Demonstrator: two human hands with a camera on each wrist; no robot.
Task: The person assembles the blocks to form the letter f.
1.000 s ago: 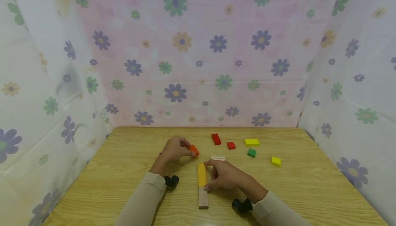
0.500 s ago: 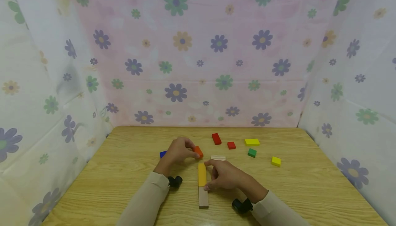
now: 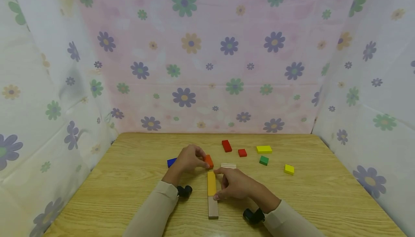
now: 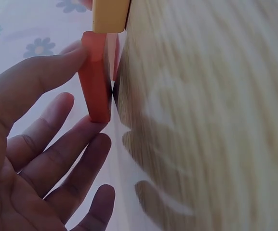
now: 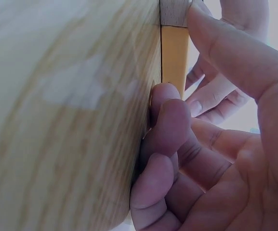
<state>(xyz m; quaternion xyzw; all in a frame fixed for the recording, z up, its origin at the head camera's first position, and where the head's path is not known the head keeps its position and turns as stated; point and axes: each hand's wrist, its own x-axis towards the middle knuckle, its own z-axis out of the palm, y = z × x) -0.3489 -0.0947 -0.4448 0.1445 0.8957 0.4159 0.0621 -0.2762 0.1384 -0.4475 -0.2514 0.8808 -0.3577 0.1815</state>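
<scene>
My left hand pinches an orange rectangular block between thumb and fingers. In the left wrist view that orange block stands close to the end of an amber-yellow block. Seen from the head, the amber-yellow block lies lengthwise in line with a plain wooden block, end to end. My right hand holds the amber-yellow block from the right, index finger at its far end and thumb at the joint with the plain block. The right hand's other fingers curl beside the row.
A pale wooden block lies just beyond the right hand. A blue block is partly hidden by the left hand. Farther back lie red blocks, yellow blocks and a green block. Flowered cloth surrounds the table.
My left hand has moved right and slightly nearer, bringing the orange block to the far end of the amber-yellow block. More of the blue block shows. The right hand stays in place.
</scene>
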